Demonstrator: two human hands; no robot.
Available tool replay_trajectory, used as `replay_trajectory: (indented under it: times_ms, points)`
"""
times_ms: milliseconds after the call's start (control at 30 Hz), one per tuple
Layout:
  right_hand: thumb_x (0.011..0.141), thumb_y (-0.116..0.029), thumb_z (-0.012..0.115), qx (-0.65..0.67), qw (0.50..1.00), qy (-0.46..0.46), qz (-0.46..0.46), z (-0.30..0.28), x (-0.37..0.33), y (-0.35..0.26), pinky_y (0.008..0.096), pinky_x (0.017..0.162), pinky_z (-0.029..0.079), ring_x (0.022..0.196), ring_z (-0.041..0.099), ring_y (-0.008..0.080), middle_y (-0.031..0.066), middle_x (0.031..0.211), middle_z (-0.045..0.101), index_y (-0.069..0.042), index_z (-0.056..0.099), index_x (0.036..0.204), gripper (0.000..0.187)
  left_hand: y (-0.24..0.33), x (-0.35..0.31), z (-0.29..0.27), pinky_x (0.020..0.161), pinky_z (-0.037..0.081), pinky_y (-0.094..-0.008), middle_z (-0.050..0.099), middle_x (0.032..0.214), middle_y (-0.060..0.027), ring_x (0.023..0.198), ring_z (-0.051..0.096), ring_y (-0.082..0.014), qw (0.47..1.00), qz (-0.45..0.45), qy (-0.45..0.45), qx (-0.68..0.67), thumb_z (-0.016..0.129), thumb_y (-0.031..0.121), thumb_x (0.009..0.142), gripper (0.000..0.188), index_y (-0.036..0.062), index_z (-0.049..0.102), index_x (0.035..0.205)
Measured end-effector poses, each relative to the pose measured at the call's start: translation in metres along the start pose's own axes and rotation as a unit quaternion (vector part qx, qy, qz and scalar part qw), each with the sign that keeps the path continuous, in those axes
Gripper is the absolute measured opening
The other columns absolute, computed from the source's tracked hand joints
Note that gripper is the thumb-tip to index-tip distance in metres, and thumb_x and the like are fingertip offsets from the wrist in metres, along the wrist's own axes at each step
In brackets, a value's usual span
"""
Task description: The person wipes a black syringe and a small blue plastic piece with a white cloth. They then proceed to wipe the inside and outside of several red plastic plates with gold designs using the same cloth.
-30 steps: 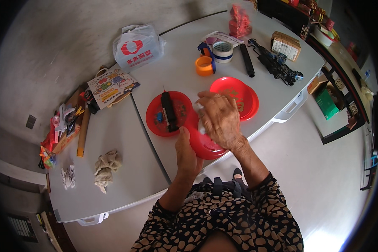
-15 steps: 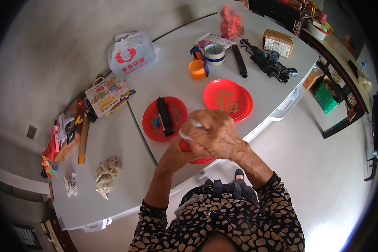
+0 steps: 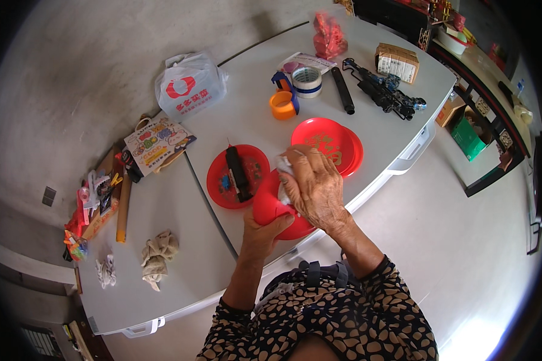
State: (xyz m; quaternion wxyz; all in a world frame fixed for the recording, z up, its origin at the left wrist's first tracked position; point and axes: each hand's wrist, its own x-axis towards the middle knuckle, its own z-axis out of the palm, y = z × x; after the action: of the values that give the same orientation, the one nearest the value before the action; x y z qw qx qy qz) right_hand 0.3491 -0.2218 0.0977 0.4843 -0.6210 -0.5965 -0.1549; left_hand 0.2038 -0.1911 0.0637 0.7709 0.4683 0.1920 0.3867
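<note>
Two bare hands worked close together over the near edge of a pale grey folding table (image 3: 180,216). The left hand (image 3: 262,233) pinched a glossy red plastic plate (image 3: 267,201) near its lower rim, the thumb lying across the upper face and the other fingers mostly hidden. That plate was raised and tilted in front of the person, between a round red plate with a patterned base (image 3: 213,194) and a pair of stacked red plates with gold markings (image 3: 312,129). More red plastic showed just below the grip; whether it belonged to the held plate could not be told.

The right hand (image 3: 320,186) had its fingers bent and gathered over a crumpled white cloth (image 3: 284,194), pressing it to the held plate's face; the fingertips were partly hidden.

On the patterned plate lay an oblong black device (image 3: 237,174) beside a small blue piece (image 3: 225,182). Farther back stood an orange-and-blue tape dispenser (image 3: 284,103), touching or nearly touching a wide white tape roll (image 3: 307,82). A wrinkled beige cloth (image 3: 159,257) lay well apart on the left.
</note>
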Motion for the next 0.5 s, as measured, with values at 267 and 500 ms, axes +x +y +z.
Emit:
replay_trajectory:
  times_ms: [267,500]
  points:
    - [0.086,-0.011,0.06,0.101,0.978,0.007,0.18,0.001,-0.043,0.021,0.044,0.073,0.052,0.092,0.058,0.0414,0.023,0.116,0.049,0.002,0.047,0.121,0.039,-0.004,-0.001,-0.004,0.082,0.053,-0.0317,0.065,0.103,-0.009,0.091,0.064,-0.0172,0.998,-0.011,0.053,-0.035,0.068,-0.006,0.076,0.038,0.0003,0.059,0.112]
    - [0.081,-0.011,0.062,0.025,0.998,0.023,0.051,-0.004,-0.028,0.017,0.0459,0.077,0.046,0.094,0.054,0.0373,0.0219,0.114,0.049,-0.002,0.053,0.116,0.037,-0.007,-0.002,0.0,0.084,0.053,-0.0334,0.064,0.104,-0.0082,0.094,0.063,-0.0168,0.998,-0.031,0.031,-0.033,0.068,-0.007,0.075,0.039,0.0021,0.059,0.112]
